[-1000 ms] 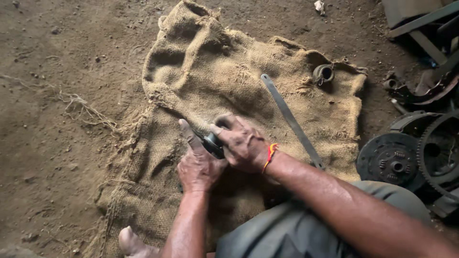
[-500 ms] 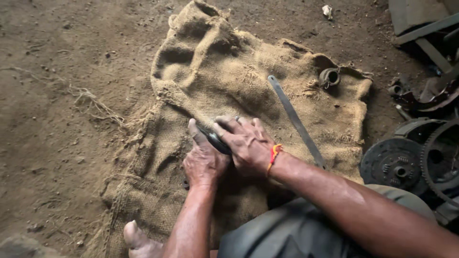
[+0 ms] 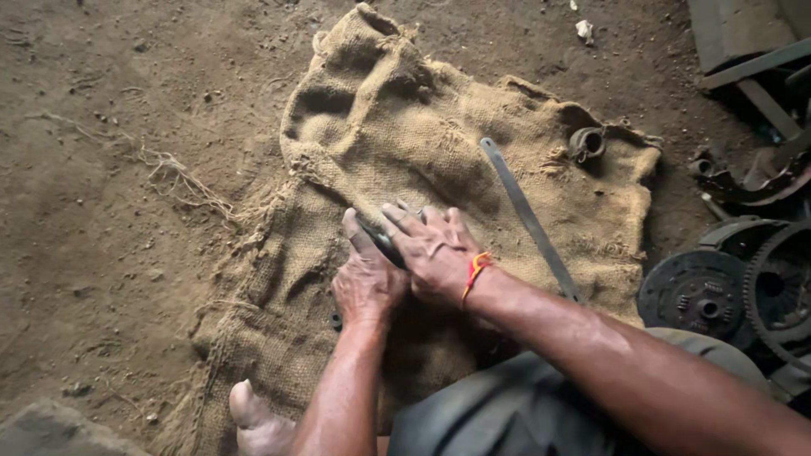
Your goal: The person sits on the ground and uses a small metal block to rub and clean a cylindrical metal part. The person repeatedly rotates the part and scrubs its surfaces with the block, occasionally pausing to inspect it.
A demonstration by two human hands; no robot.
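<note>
**Both hands pressed on a dark part at the sack's middle**

The left hand [image 3: 365, 283] and right hand [image 3: 432, 252] clasp a small dark metal part [image 3: 384, 243] between them on the burlap sack [image 3: 397, 127] — mostly hidden. A flat metal bar [image 3: 528, 218] lies right of it; a short pipe piece [image 3: 585, 143] sits near the sack's far right corner.

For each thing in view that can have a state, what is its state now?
Left hand: pressed on a dark part, which is mostly hidden.
Right hand: laid flat over the same part.
Sack: spread on the dirt floor, wrinkled, frayed.
Metal strip: lying flat on the sack.
Metal ring: resting on the sack.
Clutch disc: lying flat.
</note>
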